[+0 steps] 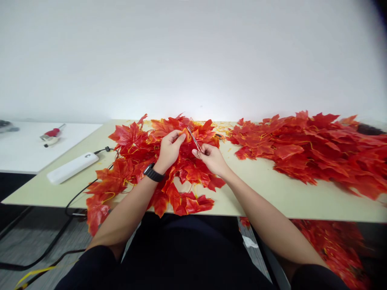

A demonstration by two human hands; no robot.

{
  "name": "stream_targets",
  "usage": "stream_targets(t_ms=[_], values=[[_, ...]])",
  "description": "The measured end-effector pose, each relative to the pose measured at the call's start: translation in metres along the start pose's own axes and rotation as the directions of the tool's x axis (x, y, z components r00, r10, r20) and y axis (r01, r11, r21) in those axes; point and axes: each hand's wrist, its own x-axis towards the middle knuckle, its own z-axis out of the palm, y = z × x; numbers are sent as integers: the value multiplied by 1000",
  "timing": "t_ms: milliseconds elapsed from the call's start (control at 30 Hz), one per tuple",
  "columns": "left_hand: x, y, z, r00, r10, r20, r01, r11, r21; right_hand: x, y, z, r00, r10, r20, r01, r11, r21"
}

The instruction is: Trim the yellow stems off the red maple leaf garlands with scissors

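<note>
Red artificial leaves (pixel 130 139) lay heaped mid-frame on the pale surface (pixel 242 193), under both hands. The left hand (pixel 169 152) had its fingers drawn together on an orange leaf (pixel 188 137), which stuck out just right of their tips. The right hand (pixel 215 161) had its fingers closed round a slim metal tool (pixel 194 137), slanting up and left beside that leaf. Another leaf pile (pixel 305 149) spread across the frame's right side; a white device (pixel 72 168) sat at lower left.
</note>
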Motion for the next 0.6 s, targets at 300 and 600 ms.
stream_targets(t_ms=[300, 600], values=[[1, -2, 0, 996, 43, -78, -40, 998, 46, -2, -5, -1, 998, -12, 65, 12, 1000, -4], [2, -3, -1, 990, 54, -128, -43, 995, 88, -3, -7, -2, 994, 19, 104, -18, 1000, -13]])
